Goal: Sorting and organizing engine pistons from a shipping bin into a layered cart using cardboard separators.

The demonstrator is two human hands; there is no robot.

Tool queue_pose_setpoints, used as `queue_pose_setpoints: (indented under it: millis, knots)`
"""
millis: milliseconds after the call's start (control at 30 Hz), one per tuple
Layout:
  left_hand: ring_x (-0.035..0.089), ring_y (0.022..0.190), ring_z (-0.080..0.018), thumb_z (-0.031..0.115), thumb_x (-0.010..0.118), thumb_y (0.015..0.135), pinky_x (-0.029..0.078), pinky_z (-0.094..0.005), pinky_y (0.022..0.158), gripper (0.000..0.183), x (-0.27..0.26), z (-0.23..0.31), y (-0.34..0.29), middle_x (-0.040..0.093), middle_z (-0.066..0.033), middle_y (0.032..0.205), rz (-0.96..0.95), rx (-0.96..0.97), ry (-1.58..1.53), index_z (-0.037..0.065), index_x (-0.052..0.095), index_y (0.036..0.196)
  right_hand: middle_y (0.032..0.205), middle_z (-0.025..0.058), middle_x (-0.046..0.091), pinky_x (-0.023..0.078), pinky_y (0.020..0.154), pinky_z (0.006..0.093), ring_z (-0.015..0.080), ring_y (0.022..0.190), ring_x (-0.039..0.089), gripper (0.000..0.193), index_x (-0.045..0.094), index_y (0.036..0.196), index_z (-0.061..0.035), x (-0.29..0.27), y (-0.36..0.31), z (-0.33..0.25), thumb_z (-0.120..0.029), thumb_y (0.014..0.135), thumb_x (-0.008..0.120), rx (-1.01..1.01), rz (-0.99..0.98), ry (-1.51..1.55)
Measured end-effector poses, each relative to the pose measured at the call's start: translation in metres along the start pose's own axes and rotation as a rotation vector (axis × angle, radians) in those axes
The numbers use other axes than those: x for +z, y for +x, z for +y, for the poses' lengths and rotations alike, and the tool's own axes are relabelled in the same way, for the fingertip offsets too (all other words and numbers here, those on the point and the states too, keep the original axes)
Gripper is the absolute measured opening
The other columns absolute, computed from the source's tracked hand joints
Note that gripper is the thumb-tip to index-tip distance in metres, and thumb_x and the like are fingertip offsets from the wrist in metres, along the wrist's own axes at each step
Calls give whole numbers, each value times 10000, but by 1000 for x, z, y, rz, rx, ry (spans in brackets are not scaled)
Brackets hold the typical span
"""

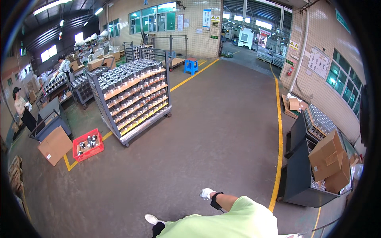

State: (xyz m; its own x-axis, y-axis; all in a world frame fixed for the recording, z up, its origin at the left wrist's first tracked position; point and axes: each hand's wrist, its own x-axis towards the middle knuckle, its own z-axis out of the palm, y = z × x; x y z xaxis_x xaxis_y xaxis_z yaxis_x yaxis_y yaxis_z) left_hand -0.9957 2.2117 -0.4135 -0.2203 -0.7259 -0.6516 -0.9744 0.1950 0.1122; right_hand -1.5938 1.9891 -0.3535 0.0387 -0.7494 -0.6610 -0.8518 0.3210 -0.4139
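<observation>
My right hand (206,193), in a white glove with a black band at the wrist, is held in front of my light green shirt, above the bare floor. It looks small and compact, and how its fingers are set cannot be made out. Nothing is seen in it, and it touches nothing visible. My left hand is out of view. Ahead and to the left stands a wheeled rack (145,102) stacked with layers of round metal parts on boards. Beside it on the floor lies a red plastic crate (88,146) with several similar parts inside.
A cardboard box (55,146) lies left of the crate. Grey wheeled bins (299,180) with cartons line the right side. A blue stool (191,66) stands farther ahead, near a wide doorway. Two people work at the left. Yellow lines (279,146) mark the floor.
</observation>
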Motion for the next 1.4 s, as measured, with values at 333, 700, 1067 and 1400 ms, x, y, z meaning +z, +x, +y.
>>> queue_pose_setpoints:
  millis: [333, 700, 1067, 1400]
  knots:
    - [625, 977, -325, 251, 560, 804, 502, -439, 823, 238, -130, -155, 150, 687, -130, 971, 72, 125, 173, 69, 690, 886, 1038, 150, 682, 528, 808, 430, 344, 969, 654, 314, 711, 1039, -120, 74, 1, -14, -278, 786, 610, 8, -399, -543]
    - [493, 564, -170, 150, 477, 858, 388, -315, 490, 171, -279, -296, 317, 556, -45, 649, 338, 298, -314, 188, 571, 720, 929, 163, 701, 526, 717, 421, 344, 815, 674, 283, 723, 920, -90, 60, 81, -200, -283, 755, 598, 166, 150, 245]
    - [628, 988, -351, 393, 596, 834, 481, -447, 865, 407, -245, -287, 305, 676, -163, 1059, 205, -111, -553, 47, 680, 1031, 1101, 125, 678, 495, 863, 441, 297, 1101, 613, 381, 703, 1092, -157, 56, 232, -164, -404, 884, 502, 9, -378, -543]
    - [647, 620, -254, 240, 584, 883, 532, -390, 515, 171, -285, -290, 314, 657, -100, 772, 323, -1008, -2168, 95, 631, 960, 675, 125, 692, 538, 561, 384, 195, 650, 690, 317, 721, 778, -88, -170, 549, -477, -260, 913, 491, -14, -253, -386]
